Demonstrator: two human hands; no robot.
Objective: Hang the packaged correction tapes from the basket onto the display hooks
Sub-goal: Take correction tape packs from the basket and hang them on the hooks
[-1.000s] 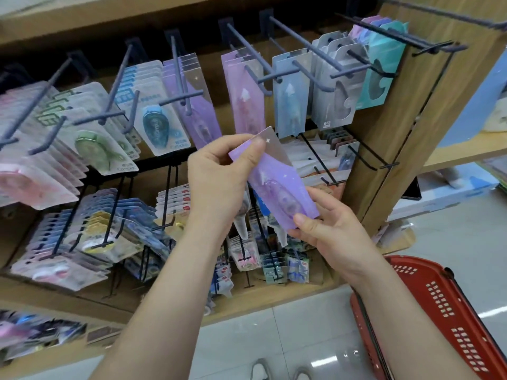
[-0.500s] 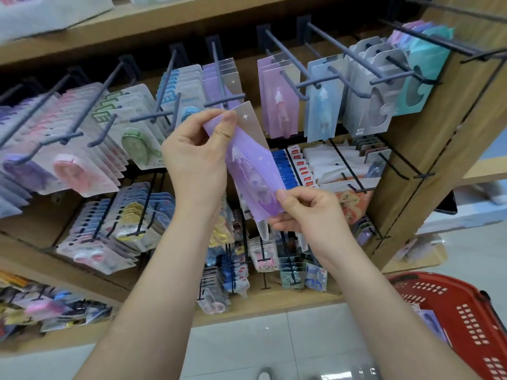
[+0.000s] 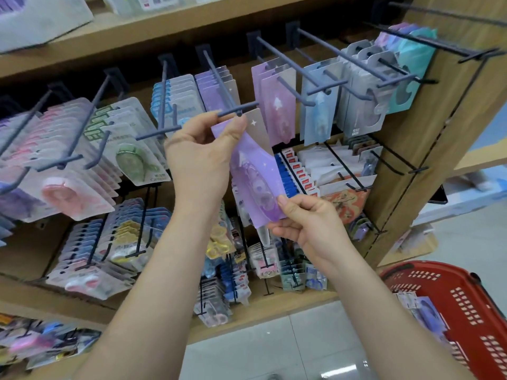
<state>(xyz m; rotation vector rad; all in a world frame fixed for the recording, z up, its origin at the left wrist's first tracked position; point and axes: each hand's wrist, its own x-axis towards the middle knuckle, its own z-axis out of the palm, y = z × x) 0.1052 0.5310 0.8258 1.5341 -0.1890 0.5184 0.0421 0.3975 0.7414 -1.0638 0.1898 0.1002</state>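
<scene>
**Fingers.** The thumb (image 3: 236, 130) and forefinger of the left hand (image 3: 200, 157) pinch the top edge of the purple correction tape pack (image 3: 253, 174) at centre frame. The remaining fingers are curled behind it. The right hand (image 3: 304, 222) pinches the pack's lower end between thumb and bent fingers, just right of centre.

**Item.** The pack is off the rack and held in the air between both hands. It is tilted, with its top toward upper centre and its bottom toward lower right. Its hang hole is hidden by the left fingers.

**Hook.** The tip and crossbar of the grey display hook (image 3: 222, 87) sit at the pack's top edge. It cannot be determined whether the tip has entered the hole.

**Assessment.** The step in hand appears to be threading the pack onto this hook.
- Shift the left pinch aside so the hole is exposed.
- Turn the card square to the rod with the right hand.
- Pass it over the tip, then slide it back to the matching purple packs (image 3: 212, 86) at upper centre.
- Avoid bending the card.

**Surroundings.** The red basket (image 3: 466, 305) at lower right holds further packs.
</scene>
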